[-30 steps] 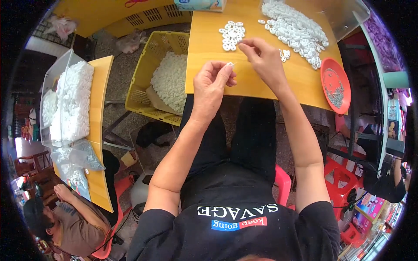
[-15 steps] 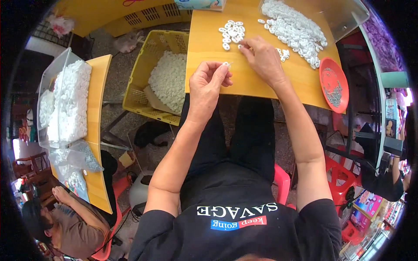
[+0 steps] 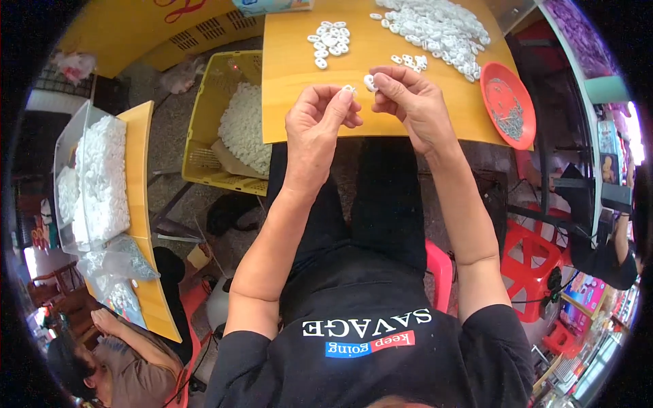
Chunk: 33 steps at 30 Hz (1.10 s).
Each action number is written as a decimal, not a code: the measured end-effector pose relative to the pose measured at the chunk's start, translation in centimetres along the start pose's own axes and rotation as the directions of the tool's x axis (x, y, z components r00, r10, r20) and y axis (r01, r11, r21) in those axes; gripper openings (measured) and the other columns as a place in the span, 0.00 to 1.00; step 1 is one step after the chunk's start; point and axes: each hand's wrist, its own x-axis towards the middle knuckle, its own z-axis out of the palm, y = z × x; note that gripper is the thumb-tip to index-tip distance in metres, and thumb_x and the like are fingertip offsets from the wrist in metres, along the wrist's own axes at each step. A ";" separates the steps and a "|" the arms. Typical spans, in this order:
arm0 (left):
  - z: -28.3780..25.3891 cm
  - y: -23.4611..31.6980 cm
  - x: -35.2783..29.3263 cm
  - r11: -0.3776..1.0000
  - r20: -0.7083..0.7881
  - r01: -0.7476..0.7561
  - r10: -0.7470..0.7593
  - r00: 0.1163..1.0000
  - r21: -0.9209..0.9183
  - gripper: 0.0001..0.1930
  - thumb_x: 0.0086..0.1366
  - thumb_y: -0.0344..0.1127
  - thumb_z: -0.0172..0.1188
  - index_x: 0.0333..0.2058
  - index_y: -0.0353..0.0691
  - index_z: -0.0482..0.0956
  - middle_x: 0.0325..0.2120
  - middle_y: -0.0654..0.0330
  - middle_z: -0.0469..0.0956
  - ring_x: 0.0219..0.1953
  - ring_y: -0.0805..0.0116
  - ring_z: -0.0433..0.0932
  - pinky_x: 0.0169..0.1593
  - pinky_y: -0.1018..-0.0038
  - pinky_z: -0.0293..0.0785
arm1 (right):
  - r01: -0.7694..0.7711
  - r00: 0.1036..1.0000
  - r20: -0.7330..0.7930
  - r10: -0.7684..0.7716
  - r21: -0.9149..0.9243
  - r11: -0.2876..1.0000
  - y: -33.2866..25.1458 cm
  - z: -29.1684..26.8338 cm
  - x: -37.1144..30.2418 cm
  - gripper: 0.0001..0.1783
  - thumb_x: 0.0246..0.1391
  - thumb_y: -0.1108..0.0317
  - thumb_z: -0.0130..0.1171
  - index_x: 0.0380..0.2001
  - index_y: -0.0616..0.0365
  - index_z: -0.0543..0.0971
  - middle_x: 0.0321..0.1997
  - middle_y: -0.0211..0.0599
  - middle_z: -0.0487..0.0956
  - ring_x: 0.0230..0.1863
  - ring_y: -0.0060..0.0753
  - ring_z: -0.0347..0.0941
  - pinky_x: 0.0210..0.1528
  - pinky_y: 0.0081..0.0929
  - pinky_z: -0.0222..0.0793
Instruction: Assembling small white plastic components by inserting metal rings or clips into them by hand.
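Note:
Over the near edge of the wooden table, my left hand pinches a small white piece between thumb and forefinger. A thin bit sticks out of that piece, too small to make out. Just to its right, my right hand grips a white oval plastic piece with holes at its fingertips. The two held pieces are close but apart. Beyond my left hand lies a small group of white oval pieces. A few smaller white pieces lie behind my right hand.
A big heap of white pieces covers the table's far right. Near the right edge, a red dish holds small metal pins. Left stands a yellow crate of white pieces. A person sits by another table at far left.
My right hand has picked up a white oval piece from the table and brought it back beside my left hand. The view has shifted, with the table now further left and up.

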 end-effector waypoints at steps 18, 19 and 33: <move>2.6 0.1 -1.3 0.999 0.071 0.027 -0.029 0.997 0.031 0.07 0.68 0.32 0.58 0.37 0.32 0.74 0.27 0.59 0.78 0.27 0.77 0.76 0.34 0.82 0.73 | 0.069 0.997 -0.028 -0.065 0.194 0.978 -0.4 -0.6 -3.6 0.12 0.59 0.66 0.63 0.42 0.62 0.80 0.33 0.29 0.81 0.30 0.16 0.74 0.36 0.20 0.77; 2.6 0.1 -1.4 0.998 0.056 0.040 -0.043 0.998 0.042 0.07 0.68 0.32 0.59 0.37 0.32 0.74 0.27 0.60 0.78 0.27 0.77 0.76 0.33 0.82 0.73 | 0.110 0.993 -0.055 -0.105 0.112 0.988 -0.5 -0.4 -3.7 0.12 0.59 0.67 0.63 0.42 0.63 0.80 0.33 0.29 0.81 0.30 0.16 0.74 0.36 0.19 0.76; 2.8 0.2 -1.8 0.987 0.041 -0.032 0.026 0.999 0.157 0.09 0.67 0.34 0.61 0.34 0.34 0.75 0.25 0.64 0.76 0.26 0.81 0.74 0.31 0.83 0.73 | 0.139 0.988 -0.071 -0.138 0.015 0.990 -1.2 -0.3 -3.9 0.13 0.59 0.67 0.61 0.43 0.65 0.80 0.33 0.28 0.80 0.29 0.16 0.73 0.35 0.18 0.75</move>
